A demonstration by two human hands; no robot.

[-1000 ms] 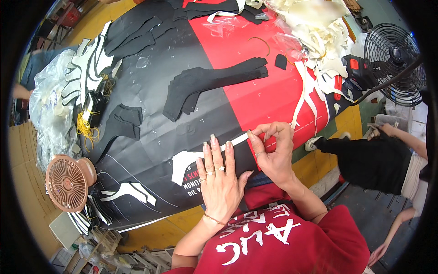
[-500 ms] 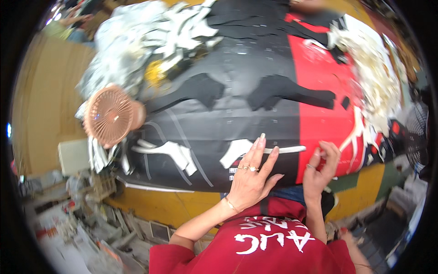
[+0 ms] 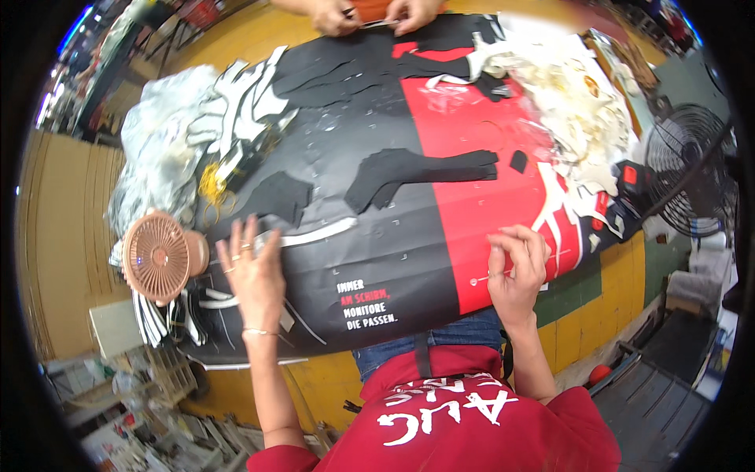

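Note:
My left hand (image 3: 255,271) lies with spread fingers at the left of the black-and-red sheet (image 3: 401,236). A white cut piece (image 3: 322,233) with a long narrow strip reaches out from under its fingers to the right. Other white cut pieces (image 3: 216,299) show beside the wrist, partly hidden by the hand. My right hand (image 3: 519,275) hovers over the sheet's red part, fingers loosely curled and apart, nothing visible in them. Black cut pieces lie beyond: one (image 3: 279,197) above my left hand, and a long-tailed stack (image 3: 417,173) across the black-red border.
A pink fan (image 3: 161,258) stands at the left edge. Clear plastic (image 3: 161,134), yellow bands (image 3: 211,185) and white pieces (image 3: 240,102) lie behind it. White scraps (image 3: 582,110) heap up at the right, near a black fan (image 3: 692,157). Another person's hands (image 3: 373,16) work at the far edge.
My left hand has moved left, and the white piece under it now lies farther left, by the other white pieces. My right hand stays over the red part. The view has shifted.

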